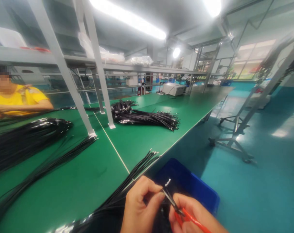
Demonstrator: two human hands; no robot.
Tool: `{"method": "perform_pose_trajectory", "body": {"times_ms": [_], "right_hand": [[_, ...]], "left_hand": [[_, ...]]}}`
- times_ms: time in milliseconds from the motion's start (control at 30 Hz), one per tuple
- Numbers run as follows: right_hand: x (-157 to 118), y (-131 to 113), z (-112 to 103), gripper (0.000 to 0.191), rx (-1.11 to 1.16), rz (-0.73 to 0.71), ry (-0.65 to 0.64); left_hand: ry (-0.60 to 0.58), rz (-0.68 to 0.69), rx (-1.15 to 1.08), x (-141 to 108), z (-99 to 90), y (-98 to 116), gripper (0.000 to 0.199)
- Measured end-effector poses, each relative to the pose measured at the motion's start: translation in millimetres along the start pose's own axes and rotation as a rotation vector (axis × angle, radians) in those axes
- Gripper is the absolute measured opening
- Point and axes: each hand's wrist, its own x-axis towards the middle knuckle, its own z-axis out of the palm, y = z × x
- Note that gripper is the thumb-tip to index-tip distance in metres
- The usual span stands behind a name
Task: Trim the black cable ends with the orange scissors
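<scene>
Worktops [89, 174] of green, split by a pale seam, filled much of the view and ran under a metal rack [147, 67], whose clear plastic bags had contents too blurred to name. At the left edge sat a co-worker [26, 98] in yellow, partly cut off, the hands hard to make out. Black cables lay in a thick looped bundle [26, 139], cropped at the left, and in a compact bundle [147, 118] beyond the rack's posts. A nearer bundle [139, 165] ran along the table edge and out at the bottom, partly hidden by the person's left hand [142, 202]. A blue bin [202, 186] stood below the edge, its interior dark and partly covered by the hands.

The left thumb and forefinger pinched a dark cable end [166, 183] with a pale tip, in front of the bin; the length behind it was hidden. The right hand [190, 207] was closed around the red handles of a plier-like tool [171, 200], its metal nose beside the left fingertips. Whether it gripped the cable could not be told.
</scene>
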Motion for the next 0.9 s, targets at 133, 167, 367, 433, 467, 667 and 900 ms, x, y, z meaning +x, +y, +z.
{"method": "perform_pose_trajectory", "body": {"times_ms": [133, 167, 367, 433, 467, 667, 900], "right_hand": [[2.8, 2.2, -5.7, 0.052, 0.036, -0.014, -0.061], [3.1, 0.9, -5.8, 0.052, 0.042, -0.012, -0.077], [3.1, -9.5, -1.5, 0.053, 0.082, -0.010, -0.085], [2.9, -14.3, 1.6, 0.054, 0.077, 0.008, -0.060], [2.7, -16.7, 3.6, 0.054, 0.063, 0.023, -0.042], [-0.3, -19.6, 11.4, 0.056, -0.132, 0.071, 0.132], [-5.9, -20.1, -5.7, 0.064, -0.087, -0.030, 0.268]], "left_hand": [[-0.005, 0.037, 0.008, -0.2, -0.5, 0.2, 0.011], [-0.006, 0.046, 0.011, -0.2, -0.7, 0.1, 0.011], [-0.019, 0.082, 0.047, -1.1, 0.3, -1.6, 0.012], [-0.023, 0.082, 0.062, -1.8, 0.2, -2.5, 0.013], [-0.026, 0.080, 0.067, -2.0, -0.3, -2.9, 0.013], [-0.055, 0.051, 0.069, 0.1, -0.1, -8.0, 0.011], [-0.391, -0.088, 0.478, -0.6, 27.7, -17.4, 0.014]]}}
